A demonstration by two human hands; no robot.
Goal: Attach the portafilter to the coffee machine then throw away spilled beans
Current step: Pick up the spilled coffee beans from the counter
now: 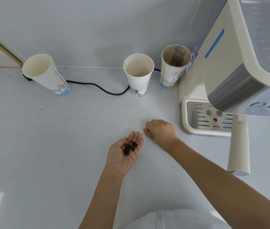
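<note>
- Five or so beans (129, 148), dark brown and oval, lie bunched in the palm of the left hand (124, 154); the exact count is hard to tell because they overlap.
- The left hand is palm up, flat and wide, fingers together and pointing away from the person toward the wall.
- The right hand (160, 130) rests knuckles up on the counter (64, 138), just right of the left fingertips, its fingers curled under into a loose fist; whether it holds anything cannot be told.
- One portafilter handle (238, 149), cream with a grey end cap, sticks out from under the machine (216, 63); its long axis runs from the machine toward the person, cap end nearest.
- The machine is cream plastic with brushed metal panels, a slotted metal drip tray (205, 119) with a red dot, and a strip of blue tape (214, 43) on its side.
- Three paper cups stand along the wall: a left cup (48, 75), a middle cup (139, 75) and a right cup (174, 65) stained brown inside, just beside the machine.
- One black cord (98, 85) snakes between the left and middle cups.
</note>
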